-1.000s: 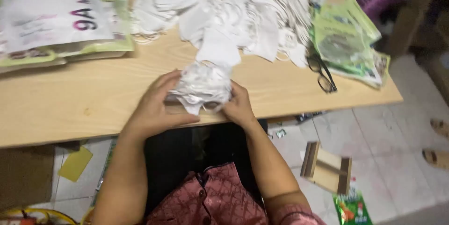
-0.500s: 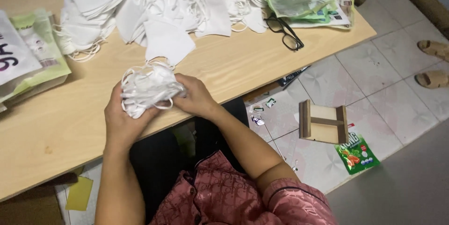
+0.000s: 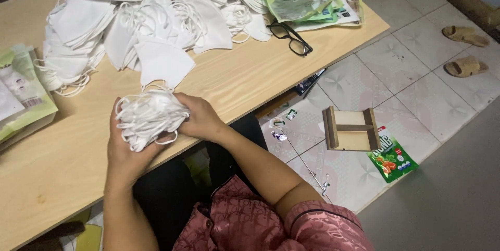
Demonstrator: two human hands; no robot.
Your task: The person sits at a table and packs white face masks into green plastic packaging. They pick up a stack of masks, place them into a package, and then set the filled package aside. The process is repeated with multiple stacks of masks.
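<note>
We are gripping a bundle of white fabric face masks (image 3: 148,119) between our closed left hand (image 3: 125,149) and closed right hand (image 3: 202,118) above the pale wooden tabletop (image 3: 229,81).

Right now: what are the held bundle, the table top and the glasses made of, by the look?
Bundle of masks in the left hand and right hand: soft white matte fabric, probably nonwoven, with thin ear loops. Table: pale wood grain, smooth, maybe laminate. Glasses: glossy black frame, likely plastic.
</note>
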